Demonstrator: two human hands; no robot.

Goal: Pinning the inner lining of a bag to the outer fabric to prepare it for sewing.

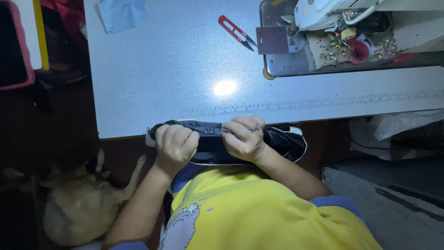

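Note:
A dark fabric piece (282, 141) with a pale edge lies at the near edge of the white table (157, 69), over my lap. My left hand (175, 146) is closed around its left end. My right hand (243, 136), wearing a ring, grips the fabric's upper edge just to the right. The two hands sit close together, fingers curled into the cloth.
Red thread snips (236, 31) lie on the table near a sewing machine (333, 28) with a pincushion (330, 50) at the back right. A printed ruler strip (314, 104) runs along the table. Blue cloth (122, 14) lies at the back left. A tan dog (83, 203) lies on the floor at left.

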